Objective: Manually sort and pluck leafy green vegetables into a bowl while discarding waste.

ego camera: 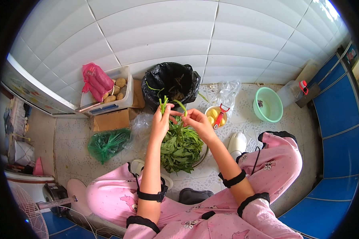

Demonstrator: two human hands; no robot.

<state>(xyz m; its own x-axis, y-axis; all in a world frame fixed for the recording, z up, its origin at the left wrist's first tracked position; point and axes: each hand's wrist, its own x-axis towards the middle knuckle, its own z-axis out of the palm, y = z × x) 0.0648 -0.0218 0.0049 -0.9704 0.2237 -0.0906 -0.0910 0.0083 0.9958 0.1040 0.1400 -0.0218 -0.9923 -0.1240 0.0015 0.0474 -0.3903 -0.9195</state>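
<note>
Cut green stems stick up from my left hand, which is closed around them. My right hand pinches one leafy green stalk between thumb and fingers, just right of my left hand. Below both hands lies a large pile of leafy greens on a round strainer, partly hidden under the leaves. Beyond my hands stands a bin lined with a black plastic bag, with scraps inside. A red peeler rests across a bowl of peeled potatoes.
A plastic box with potatoes and a pink mesh bag stands at the left, near a cardboard box and a green plastic bag. To the right are a mint-green basin and a plastic jug. A pedestal fan stands lower left.
</note>
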